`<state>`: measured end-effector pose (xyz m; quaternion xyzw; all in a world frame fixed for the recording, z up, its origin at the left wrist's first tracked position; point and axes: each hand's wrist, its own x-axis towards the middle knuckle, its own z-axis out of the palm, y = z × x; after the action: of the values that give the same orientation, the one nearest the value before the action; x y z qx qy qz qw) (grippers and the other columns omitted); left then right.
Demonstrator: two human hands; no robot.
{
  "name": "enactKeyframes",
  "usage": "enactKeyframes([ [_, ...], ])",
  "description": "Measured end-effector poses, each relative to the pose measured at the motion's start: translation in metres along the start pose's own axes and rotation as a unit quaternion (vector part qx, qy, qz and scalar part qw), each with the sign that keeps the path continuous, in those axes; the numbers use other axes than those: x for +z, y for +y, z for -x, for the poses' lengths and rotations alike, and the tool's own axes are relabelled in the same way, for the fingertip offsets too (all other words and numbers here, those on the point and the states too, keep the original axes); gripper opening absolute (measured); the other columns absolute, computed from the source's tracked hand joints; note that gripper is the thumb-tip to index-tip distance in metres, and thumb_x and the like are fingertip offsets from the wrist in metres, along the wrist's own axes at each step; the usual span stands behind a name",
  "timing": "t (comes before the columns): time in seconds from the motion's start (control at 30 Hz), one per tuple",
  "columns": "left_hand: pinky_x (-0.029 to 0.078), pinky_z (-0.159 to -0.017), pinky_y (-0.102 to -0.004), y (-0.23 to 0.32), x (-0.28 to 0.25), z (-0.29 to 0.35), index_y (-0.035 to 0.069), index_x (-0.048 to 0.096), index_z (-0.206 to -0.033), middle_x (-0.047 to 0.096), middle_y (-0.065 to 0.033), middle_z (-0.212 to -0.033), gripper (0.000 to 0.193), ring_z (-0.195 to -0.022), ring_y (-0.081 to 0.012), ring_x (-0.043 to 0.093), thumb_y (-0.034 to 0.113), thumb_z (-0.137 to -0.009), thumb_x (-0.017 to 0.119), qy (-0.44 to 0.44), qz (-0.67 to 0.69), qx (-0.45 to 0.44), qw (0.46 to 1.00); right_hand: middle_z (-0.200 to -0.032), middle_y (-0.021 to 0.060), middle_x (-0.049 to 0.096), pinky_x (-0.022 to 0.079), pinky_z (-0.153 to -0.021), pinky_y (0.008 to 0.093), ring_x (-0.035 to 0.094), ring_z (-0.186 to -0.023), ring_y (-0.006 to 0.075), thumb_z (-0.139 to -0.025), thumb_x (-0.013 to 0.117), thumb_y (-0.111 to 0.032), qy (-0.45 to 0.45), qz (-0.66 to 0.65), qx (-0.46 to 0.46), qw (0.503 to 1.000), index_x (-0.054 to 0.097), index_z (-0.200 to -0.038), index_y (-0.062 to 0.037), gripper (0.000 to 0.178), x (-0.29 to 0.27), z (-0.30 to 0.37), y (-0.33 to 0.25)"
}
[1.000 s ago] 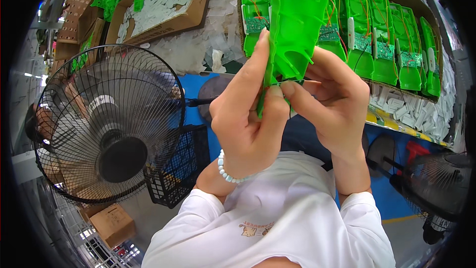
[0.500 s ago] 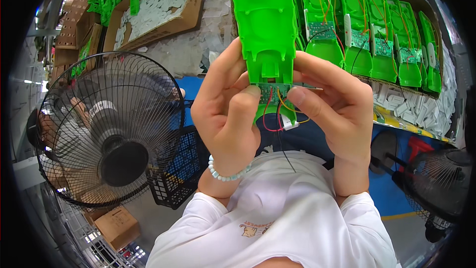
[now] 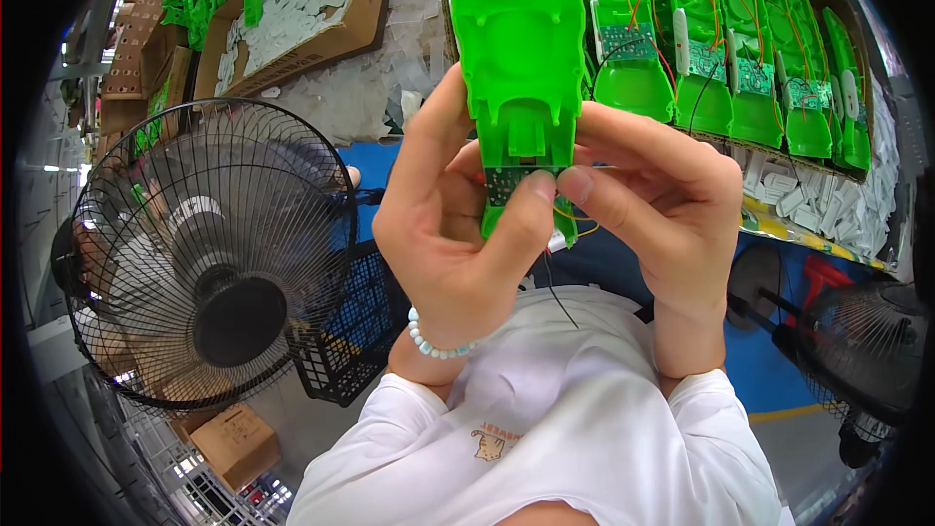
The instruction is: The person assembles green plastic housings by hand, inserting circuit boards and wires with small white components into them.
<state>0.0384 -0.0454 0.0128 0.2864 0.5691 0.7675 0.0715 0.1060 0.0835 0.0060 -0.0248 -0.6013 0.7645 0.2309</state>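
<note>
A bright green plastic housing half [image 3: 524, 49] is held upright between my two hands, its near end toward me. A small green circuit board [image 3: 504, 183] sits in that near end. My left hand [image 3: 458, 214] grips the housing's left side, and its thumb presses on the middle of the board. My right hand [image 3: 648, 185] holds the other side, its thumb tip at the board's right edge beside the left thumb. A yellow wire [image 3: 581, 227] loops out under the thumbs, and a black wire [image 3: 557, 294] hangs toward my shirt. The thumbs hide part of the board.
At right, a carton holds several green housings [image 3: 716, 102] with boards and wires. White parts [image 3: 813, 200] lie beside it. A box of white pieces [image 3: 307, 10] stands far left. A large black fan [image 3: 243, 317] is at left, another fan [image 3: 857, 360] at right; a black crate [image 3: 341, 356] stands low.
My left thumb has slid right across the board, now covering its middle and the red wire. The right thumb has shifted slightly left. The housing stays in both hands.
</note>
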Motion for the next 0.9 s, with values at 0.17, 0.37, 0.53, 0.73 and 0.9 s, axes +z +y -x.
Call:
enactKeyframes([
  [0.17, 0.052, -0.068, -0.0238, -0.003, 0.003, 0.0, -0.011, 0.036, -0.137, 0.057, -0.0172, -0.123, 0.064, -0.098, -0.0182, 0.062, -0.014, -0.076, 0.057, 0.02, 0.001, -0.001, 1.0, -0.097, 0.0134, 0.07, 0.057, -0.073, 0.0237, 0.067, -0.087, 0.0126, -0.08, 0.068, 0.006, -0.009, 0.059, -0.034, 0.998, 0.062, -0.114, 0.0067, 0.034, -0.004, 0.0, 0.004],
  [0.37, 0.053, -0.072, -0.0252, -0.011, 0.003, 0.0, -0.011, 0.036, -0.137, 0.057, -0.0175, -0.125, 0.065, -0.098, -0.018, 0.062, -0.013, -0.076, 0.058, 0.035, 0.025, -0.023, 0.999, -0.096, 0.0133, 0.07, 0.056, -0.075, 0.0245, 0.068, -0.088, 0.0149, -0.081, 0.068, 0.004, 0.03, 0.023, 0.023, 0.999, 0.062, -0.113, 0.0072, 0.033, 0.002, 0.0, 0.004],
  [0.53, 0.047, -0.089, -0.0275, -0.004, 0.004, 0.001, -0.012, 0.032, -0.14, 0.056, -0.0175, -0.126, 0.062, -0.107, -0.0178, 0.058, -0.009, -0.08, 0.051, 0.031, 0.053, -0.034, 0.998, -0.102, 0.013, 0.068, 0.056, -0.075, 0.0252, 0.065, -0.094, 0.0152, -0.083, 0.065, 0.006, 0.038, 0.008, 0.022, 0.999, 0.059, -0.118, 0.0074, 0.035, 0.005, 0.001, 0.006],
  [0.73, 0.046, -0.074, -0.0192, -0.008, -0.006, 0.006, -0.01, 0.036, -0.14, 0.063, -0.0137, -0.11, 0.058, -0.089, -0.0097, 0.059, -0.006, -0.082, 0.041, 0.011, -0.03, -0.001, 0.999, -0.117, 0.0182, 0.062, 0.052, -0.089, 0.0331, 0.06, -0.109, 0.0225, -0.082, 0.059, 0.011, -0.003, 0.01, 0.04, 0.999, 0.051, -0.127, 0.0109, 0.045, 0.012, 0.003, -0.002],
  [0.9, 0.043, -0.061, -0.0174, -0.013, -0.005, 0.012, -0.009, 0.042, -0.137, 0.066, -0.0087, -0.095, 0.056, -0.069, -0.0035, 0.053, -0.007, -0.081, 0.044, 0.027, -0.105, 0.052, 0.993, -0.114, 0.0176, 0.063, 0.055, -0.084, 0.0297, 0.06, -0.107, 0.0206, -0.08, 0.063, 0.012, 0.009, 0.044, -0.01, 0.999, 0.051, -0.124, 0.0115, 0.046, 0.018, 0.004, 0.007],
])
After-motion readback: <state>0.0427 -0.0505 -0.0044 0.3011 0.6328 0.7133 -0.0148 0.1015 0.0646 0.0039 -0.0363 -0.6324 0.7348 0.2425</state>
